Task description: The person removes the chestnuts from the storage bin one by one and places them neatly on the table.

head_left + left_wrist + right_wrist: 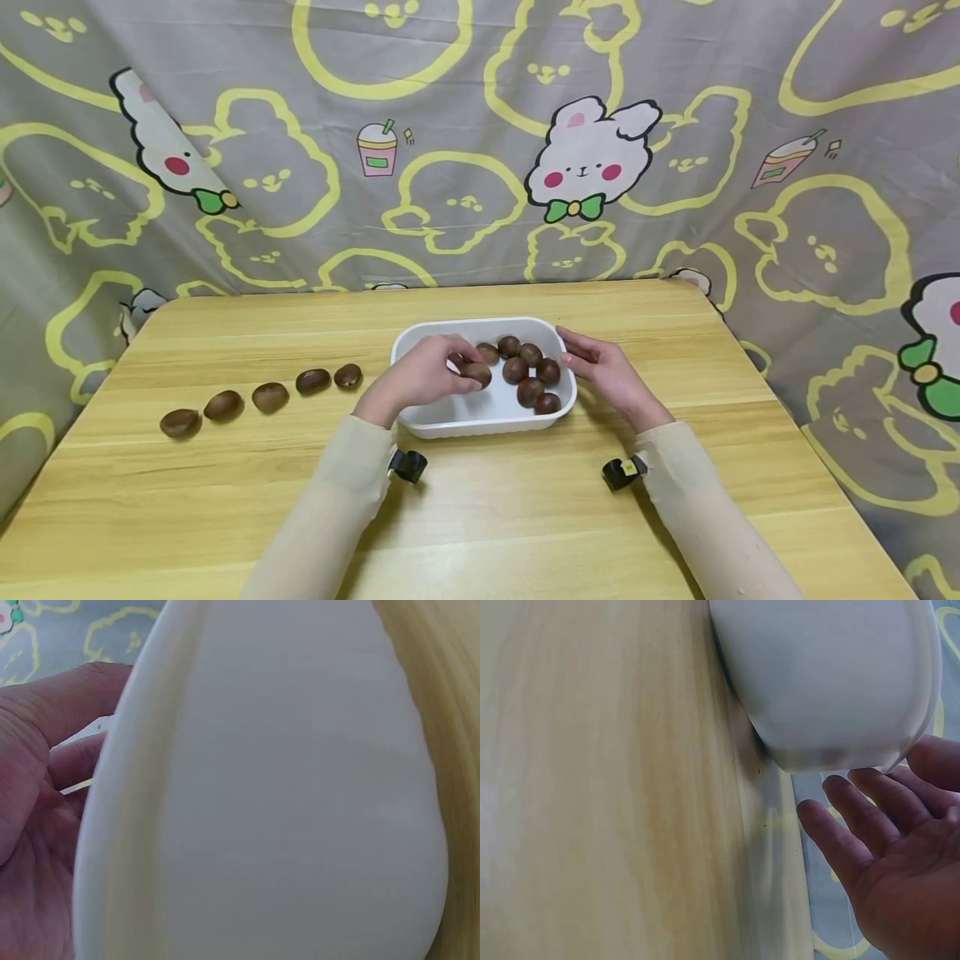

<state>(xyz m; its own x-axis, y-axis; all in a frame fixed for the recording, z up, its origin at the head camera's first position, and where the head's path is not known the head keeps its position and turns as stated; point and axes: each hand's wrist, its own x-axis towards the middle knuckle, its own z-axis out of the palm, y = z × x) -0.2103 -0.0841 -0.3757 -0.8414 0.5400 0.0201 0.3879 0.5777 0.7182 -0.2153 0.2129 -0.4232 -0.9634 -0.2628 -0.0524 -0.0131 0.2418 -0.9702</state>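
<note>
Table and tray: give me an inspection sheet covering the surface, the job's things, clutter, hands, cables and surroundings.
Surface: wooden table, light with a visible grain.
Job's things: white tray with several chestnuts inside; row of five chestnuts on the table, left of the tray.
Clutter: nothing seen.
Hands: left hand pinches a single chestnut over the tray; right hand is at the tray's right end, fingers extended. A black device sits at each wrist.
Cables: nothing seen.
Surroundings: grey cloth with yellow outlines and cartoon rabbits behind the table.
</note>
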